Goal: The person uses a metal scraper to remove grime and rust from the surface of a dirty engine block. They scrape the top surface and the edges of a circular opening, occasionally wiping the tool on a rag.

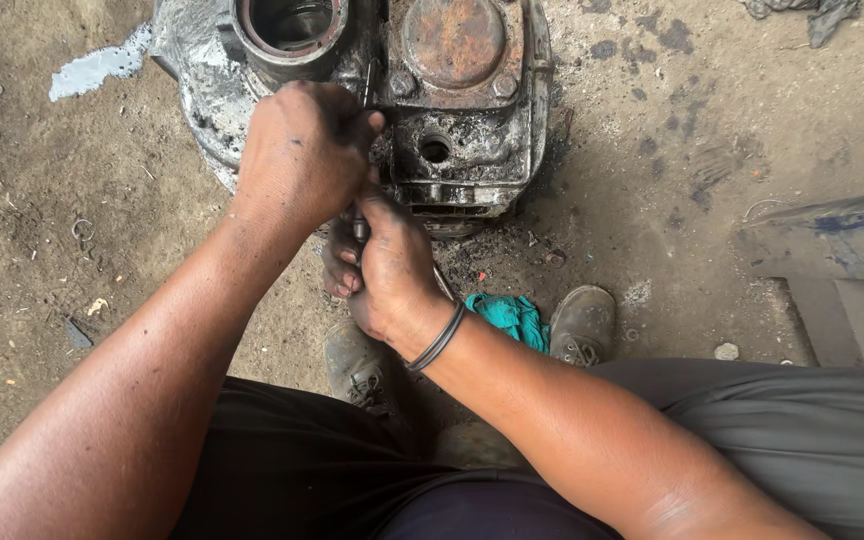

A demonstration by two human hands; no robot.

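Both hands [352, 215] closed around tool [360, 228]

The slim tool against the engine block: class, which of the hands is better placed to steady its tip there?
Probably the left hand: it grips the tool highest, right against the engine block. The right hand holds lower, nearer the body.

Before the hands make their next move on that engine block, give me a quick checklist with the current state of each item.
1. Left hand closed on the thin metal tool: ok.
2. Right hand gripping the tool lower down: ok.
3. Tool tip seated in the engine block: cannot tell, hidden by the hands.
4. Block resting flat on the dirt ground: ok.
5. Teal rag away from the hands: ok.
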